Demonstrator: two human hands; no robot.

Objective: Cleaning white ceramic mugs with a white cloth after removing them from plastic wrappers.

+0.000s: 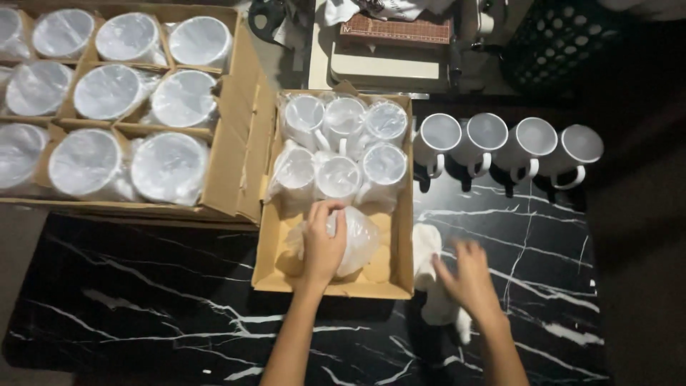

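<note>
From the head camera, the left hand [323, 246] has its fingers wrapped around a white mug in clear plastic wrap [350, 239], lying in the near end of the small open cardboard box [406, 214]. Six wrapped mugs [343, 150] remain behind it; four bare white mugs [507, 143] stand in a row to the right. The right hand [468, 275], fingers loosely spread and blurred, rests on crumpled white wrapping [429, 250] on the black marbled tabletop [143, 300]. The large cardboard box of wrapped mugs [107, 100] at far left looks untouched.

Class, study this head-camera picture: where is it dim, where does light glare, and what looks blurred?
Head view: dim overall, corners falling into near black, especially the right side beyond the four unwrapped mugs; the plastic-wrapped mugs in the large box glare white, losing detail; the right hand is motion-blurred over a white cloth; the left hand on a wrapped mug is sharper.
</note>
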